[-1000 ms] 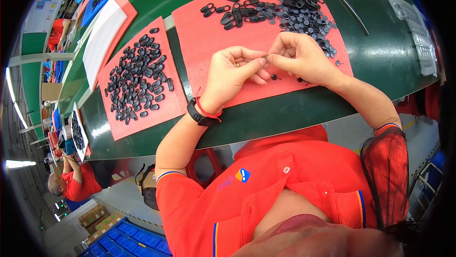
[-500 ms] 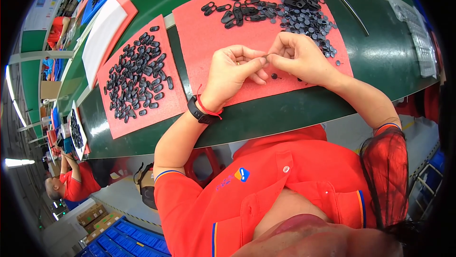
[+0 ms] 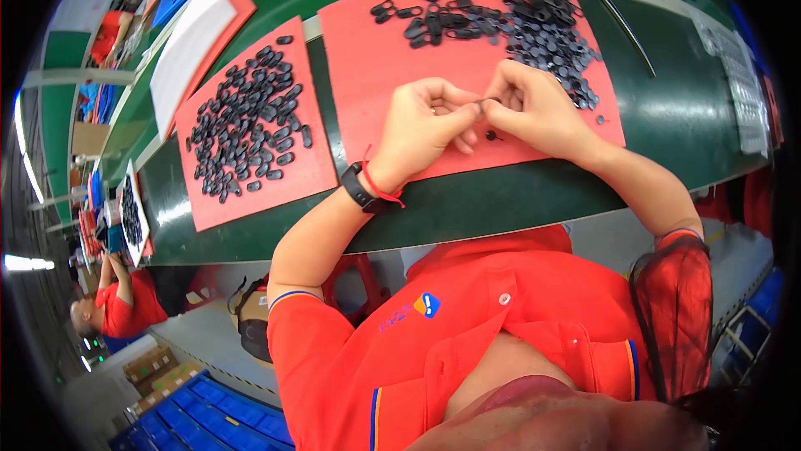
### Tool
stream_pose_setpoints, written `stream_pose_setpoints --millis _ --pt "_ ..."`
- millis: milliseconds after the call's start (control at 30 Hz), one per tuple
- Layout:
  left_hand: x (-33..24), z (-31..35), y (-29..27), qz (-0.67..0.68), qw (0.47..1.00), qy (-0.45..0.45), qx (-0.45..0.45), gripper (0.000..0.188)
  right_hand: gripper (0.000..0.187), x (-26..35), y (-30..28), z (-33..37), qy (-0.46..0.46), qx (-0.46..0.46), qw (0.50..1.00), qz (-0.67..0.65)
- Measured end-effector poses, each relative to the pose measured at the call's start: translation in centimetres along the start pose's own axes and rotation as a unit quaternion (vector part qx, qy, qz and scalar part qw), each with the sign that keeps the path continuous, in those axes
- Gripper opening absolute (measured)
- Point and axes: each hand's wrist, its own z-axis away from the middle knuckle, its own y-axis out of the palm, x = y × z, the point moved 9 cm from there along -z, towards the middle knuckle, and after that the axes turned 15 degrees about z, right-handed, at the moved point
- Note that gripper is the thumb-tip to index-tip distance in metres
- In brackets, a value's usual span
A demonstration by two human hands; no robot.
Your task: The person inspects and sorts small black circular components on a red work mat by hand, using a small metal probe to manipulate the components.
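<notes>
Over the near part of the larger pink foam mat (image 3: pixel 367 67), my left hand (image 3: pixel 427 127) and my right hand (image 3: pixel 538 117) meet fingertip to fingertip. Both pinch at a tiny dark piece (image 3: pixel 481 105), mostly hidden by the fingers, so its kind does not show. Just below the fingertips lies a small round black part (image 3: pixel 491 135). Beyond my right hand is a heap of small grey discs (image 3: pixel 555 59). Black elongated parts with oval openings (image 3: pixel 538 5) are piled behind the discs, with more of them (image 3: pixel 434 21) spread to the left.
A smaller pink mat (image 3: pixel 213 213) on the left carries many black oval pieces (image 3: pixel 250 117). Metal tweezers (image 3: pixel 626 30) lie on the green table (image 3: pixel 651 100) at right, near clear plastic trays (image 3: pixel 738 75). Another person (image 3: pixel 125 305) sits far left.
The view has shifted slightly, so the mats and table sit a little differently in it. My hands stay pinched together above the mat, with only small finger movement.
</notes>
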Motion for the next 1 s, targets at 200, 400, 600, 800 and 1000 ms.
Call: stream_pose_setpoints --millis 200,400,600,800,1000 --pt "-0.8 0.0 -0.1 0.029 0.999 0.039 -0.004 0.012 0.007 -1.0 0.1 -0.1 0.001 0.007 1.000 -0.022" --pt "-0.8 0.9 0.3 -0.056 0.998 0.016 0.005 0.012 0.011 0.8 -0.3 0.5 -0.015 -0.055 0.998 0.038" --pt "-4.6 1.4 0.3 -0.232 0.957 0.167 0.052 0.009 0.004 1.9 0.2 0.8 -0.054 -0.046 0.993 0.091" --pt "-15.1 3.2 -11.1 -0.360 0.826 0.371 -0.223 0.012 0.015 4.2 0.1 2.0 -0.197 -0.091 0.958 0.187" --pt "-19.1 11.5 -27.4 -0.407 0.668 0.313 -0.539 0.014 0.021 5.3 1.1 2.9 -0.285 -0.037 0.930 0.230"
